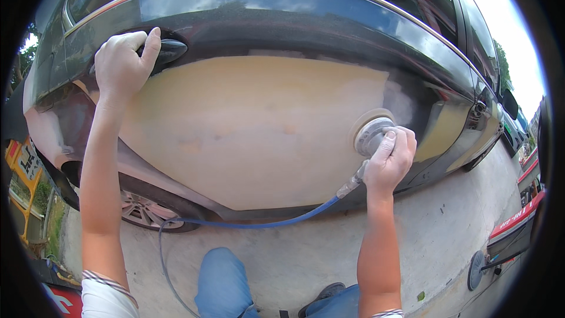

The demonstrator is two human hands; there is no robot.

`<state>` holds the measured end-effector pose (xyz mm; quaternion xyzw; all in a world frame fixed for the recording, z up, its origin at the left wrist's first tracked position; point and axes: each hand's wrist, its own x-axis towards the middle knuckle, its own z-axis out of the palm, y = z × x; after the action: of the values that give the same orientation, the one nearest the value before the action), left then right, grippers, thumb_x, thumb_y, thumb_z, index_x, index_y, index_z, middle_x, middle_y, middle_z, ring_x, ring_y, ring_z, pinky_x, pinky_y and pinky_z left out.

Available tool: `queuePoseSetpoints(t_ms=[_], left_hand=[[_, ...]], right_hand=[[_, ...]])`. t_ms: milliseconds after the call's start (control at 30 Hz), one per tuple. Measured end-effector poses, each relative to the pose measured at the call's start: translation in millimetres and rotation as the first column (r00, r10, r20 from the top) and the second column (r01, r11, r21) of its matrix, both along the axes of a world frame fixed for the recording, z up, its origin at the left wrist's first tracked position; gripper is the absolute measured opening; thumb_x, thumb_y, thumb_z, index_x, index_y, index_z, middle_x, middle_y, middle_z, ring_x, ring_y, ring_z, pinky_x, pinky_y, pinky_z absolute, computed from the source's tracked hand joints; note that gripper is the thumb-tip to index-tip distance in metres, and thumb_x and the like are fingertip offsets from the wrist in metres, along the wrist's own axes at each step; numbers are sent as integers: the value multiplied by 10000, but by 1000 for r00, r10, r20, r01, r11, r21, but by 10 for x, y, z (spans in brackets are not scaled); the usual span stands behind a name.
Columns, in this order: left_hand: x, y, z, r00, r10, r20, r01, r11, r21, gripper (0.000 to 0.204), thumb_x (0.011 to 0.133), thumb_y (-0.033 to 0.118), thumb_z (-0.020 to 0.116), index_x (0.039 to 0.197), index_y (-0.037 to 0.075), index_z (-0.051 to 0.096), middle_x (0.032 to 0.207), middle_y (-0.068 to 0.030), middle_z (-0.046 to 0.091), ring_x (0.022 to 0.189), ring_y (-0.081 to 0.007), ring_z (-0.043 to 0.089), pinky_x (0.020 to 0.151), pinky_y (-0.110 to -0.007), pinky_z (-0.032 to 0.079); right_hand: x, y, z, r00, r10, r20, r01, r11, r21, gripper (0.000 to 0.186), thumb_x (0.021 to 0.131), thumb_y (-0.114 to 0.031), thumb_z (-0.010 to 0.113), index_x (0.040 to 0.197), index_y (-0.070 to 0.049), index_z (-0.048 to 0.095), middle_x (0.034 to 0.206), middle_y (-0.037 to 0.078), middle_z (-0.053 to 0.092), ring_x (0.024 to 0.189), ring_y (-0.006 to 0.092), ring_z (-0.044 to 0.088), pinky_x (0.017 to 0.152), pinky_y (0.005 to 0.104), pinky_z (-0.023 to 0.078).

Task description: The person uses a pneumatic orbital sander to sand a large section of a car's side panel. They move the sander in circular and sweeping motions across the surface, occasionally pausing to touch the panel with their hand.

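My left hand [120, 66], dusty white, is closed around the dark door handle [172, 51] of a dark car. My right hand [391, 160] grips a round air sander [372, 134], whose pad lies against the right part of a large cream filler patch [247, 123] on the door. A few small brownish spots show in the middle of that patch. From the sander's rear fitting a blue air hose [276, 222] runs left below the door and loops down past my knee.
A wheel [147, 209] stands at lower left under a bare, sanded arch. A second cream patch [442, 132] lies right of the sander. Red-topped equipment [518, 218] stands on the concrete floor [435, 241] at right, and a yellow frame [22, 165] at far left.
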<state>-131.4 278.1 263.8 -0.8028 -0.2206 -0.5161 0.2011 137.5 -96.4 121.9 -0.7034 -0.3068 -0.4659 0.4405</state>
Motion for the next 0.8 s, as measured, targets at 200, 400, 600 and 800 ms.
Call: queuePoseSetpoints(t_ms=[200,400,600,800], left_hand=[[-34,-41,39,997,-57,-46,56,998,-29,548,1083,415,576,711,13,587,734,-213,645,718,-439,637,669,-510,487],[-18,-1,16,999,-24,-38,24,1000,1,544,1089,400,570,712,8,581,720,-223,601,706,-450,607,656,-508,465],[17,49,-14,999,-50,-12,50,998,41,548,1092,395,569,709,3,573,707,-227,576,691,-452,581,656,-509,444],[-4,34,2,994,-107,-20,108,993,46,520,1100,375,564,730,9,582,705,-228,561,681,-448,565,647,-508,424]], right_hand=[[-825,690,-91,963,216,163,-190,968,-163,51,865,-142,751,880,-105,719,988,59,673,925,304,615,731,399,562],[-77,44,-201,999,12,48,-14,999,39,83,938,-86,644,899,-28,687,981,121,661,911,339,594,785,455,523],[18,-53,-341,999,-37,-30,40,992,119,87,935,-76,628,905,-18,686,979,131,659,915,350,598,795,462,521],[-549,404,-336,980,152,129,-147,988,-50,64,821,-124,754,861,-98,711,968,68,658,915,305,620,710,395,560]])
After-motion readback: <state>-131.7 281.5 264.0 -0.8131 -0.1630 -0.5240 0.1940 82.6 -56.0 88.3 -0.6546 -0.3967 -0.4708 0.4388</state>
